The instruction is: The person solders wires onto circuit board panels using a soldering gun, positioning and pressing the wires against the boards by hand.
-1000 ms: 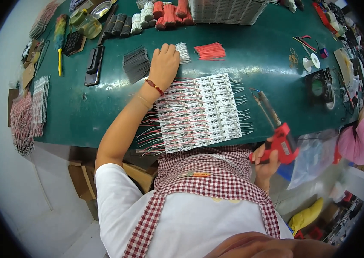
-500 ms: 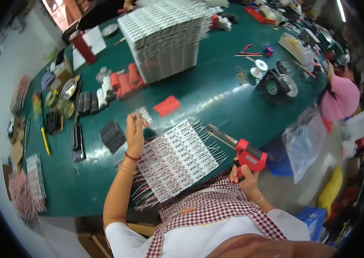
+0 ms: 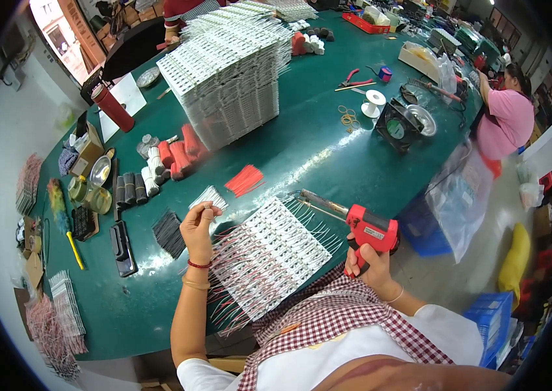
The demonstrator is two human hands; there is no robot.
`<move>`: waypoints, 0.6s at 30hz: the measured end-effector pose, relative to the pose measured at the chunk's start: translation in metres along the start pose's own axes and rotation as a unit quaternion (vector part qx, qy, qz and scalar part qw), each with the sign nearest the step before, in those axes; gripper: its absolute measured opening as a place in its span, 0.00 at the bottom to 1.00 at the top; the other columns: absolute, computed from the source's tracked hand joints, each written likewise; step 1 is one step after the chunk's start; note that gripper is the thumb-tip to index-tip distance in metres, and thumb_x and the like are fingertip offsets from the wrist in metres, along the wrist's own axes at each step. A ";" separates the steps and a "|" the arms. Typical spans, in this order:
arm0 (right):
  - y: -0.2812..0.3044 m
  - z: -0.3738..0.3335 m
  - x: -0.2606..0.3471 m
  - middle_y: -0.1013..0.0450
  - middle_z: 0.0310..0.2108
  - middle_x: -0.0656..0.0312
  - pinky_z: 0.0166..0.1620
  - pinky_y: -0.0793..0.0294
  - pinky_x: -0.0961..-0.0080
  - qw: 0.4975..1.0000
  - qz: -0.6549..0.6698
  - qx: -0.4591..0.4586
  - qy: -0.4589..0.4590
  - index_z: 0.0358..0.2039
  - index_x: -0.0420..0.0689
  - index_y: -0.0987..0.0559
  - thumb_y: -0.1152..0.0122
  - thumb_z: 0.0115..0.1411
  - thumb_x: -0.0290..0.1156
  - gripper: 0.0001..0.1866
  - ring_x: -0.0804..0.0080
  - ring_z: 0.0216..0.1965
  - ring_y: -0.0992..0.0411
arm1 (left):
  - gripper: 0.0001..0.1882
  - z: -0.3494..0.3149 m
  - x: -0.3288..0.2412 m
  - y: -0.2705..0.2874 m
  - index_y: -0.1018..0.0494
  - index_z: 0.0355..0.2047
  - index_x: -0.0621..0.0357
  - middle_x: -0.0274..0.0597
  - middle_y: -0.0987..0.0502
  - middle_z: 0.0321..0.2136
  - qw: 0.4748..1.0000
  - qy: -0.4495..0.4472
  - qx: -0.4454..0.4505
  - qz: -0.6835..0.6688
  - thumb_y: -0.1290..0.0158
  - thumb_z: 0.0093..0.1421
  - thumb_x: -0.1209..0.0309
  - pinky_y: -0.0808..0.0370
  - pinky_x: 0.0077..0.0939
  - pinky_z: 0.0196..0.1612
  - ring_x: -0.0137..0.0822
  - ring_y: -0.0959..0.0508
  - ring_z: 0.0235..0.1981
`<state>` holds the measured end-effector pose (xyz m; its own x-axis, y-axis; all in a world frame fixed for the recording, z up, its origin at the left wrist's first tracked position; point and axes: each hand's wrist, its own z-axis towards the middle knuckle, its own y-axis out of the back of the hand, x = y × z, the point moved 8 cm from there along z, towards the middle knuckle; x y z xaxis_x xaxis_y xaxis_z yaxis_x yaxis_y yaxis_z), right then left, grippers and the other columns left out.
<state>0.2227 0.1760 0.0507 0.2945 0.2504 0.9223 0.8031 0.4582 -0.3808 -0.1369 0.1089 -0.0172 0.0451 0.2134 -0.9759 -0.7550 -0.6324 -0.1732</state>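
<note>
In my right hand (image 3: 372, 266) is a red and black soldering gun (image 3: 372, 229), gripped by its handle. Its long metal barrel points left, with the tip over the far right edge of a white circuit board panel (image 3: 276, 251). Red and white wires stick out along the panel's sides. My left hand (image 3: 198, 225) is raised above the panel's far left corner, thumb and fingers pinched together. Anything between those fingertips is too small to make out. Just beyond them lies a bunch of short white wires (image 3: 210, 198), with black wires (image 3: 169, 234) to its left and red wires (image 3: 244, 180) to its right.
A tall stack of wired white panels (image 3: 224, 85) stands at the table's far side. Bundled wires (image 3: 175, 156), a red flask (image 3: 113, 109) and a black tray (image 3: 123, 247) lie leftward. A solder spool (image 3: 372, 103) and black fan (image 3: 396, 127) sit right. Two other people are by the table.
My left hand has drawn back slightly toward me from the white wires, fingers still pinched. The view has shifted; my right hand keeps the soldering gun over the panel's right side.
</note>
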 end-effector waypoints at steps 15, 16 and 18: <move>-0.035 0.022 0.001 0.29 0.26 0.66 0.32 0.28 0.81 0.994 -0.098 0.025 -0.040 0.42 0.38 0.26 0.39 0.59 0.29 0.12 0.82 0.26 0.30 | 0.03 -0.071 -0.061 -0.106 0.22 0.31 0.66 0.41 0.18 0.26 0.955 -0.003 0.219 0.199 0.44 0.55 0.81 0.23 0.20 0.34 0.28 0.19 0.29; -0.040 0.021 -0.004 0.27 0.29 0.68 0.36 0.29 0.83 0.993 -0.096 0.035 -0.063 0.36 0.40 0.24 0.35 0.57 0.29 0.09 0.84 0.31 0.29 | 0.03 -0.083 -0.065 -0.118 0.22 0.30 0.66 0.41 0.18 0.26 0.957 0.004 0.224 0.184 0.43 0.55 0.81 0.23 0.19 0.33 0.28 0.19 0.28; -0.052 0.020 -0.007 0.27 0.30 0.68 0.37 0.29 0.83 0.989 -0.134 0.043 -0.048 0.36 0.40 0.24 0.35 0.57 0.29 0.10 0.84 0.32 0.30 | 0.03 -0.099 -0.069 -0.129 0.22 0.31 0.64 0.43 0.19 0.26 0.959 0.032 0.226 0.165 0.41 0.55 0.78 0.24 0.22 0.31 0.30 0.20 0.26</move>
<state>0.1683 0.1677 0.0623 0.0227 0.1885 0.9818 0.7971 0.5893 -0.1316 0.0219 0.1021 0.0590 -0.2168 0.0020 -0.9762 -0.9408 -0.2672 0.2084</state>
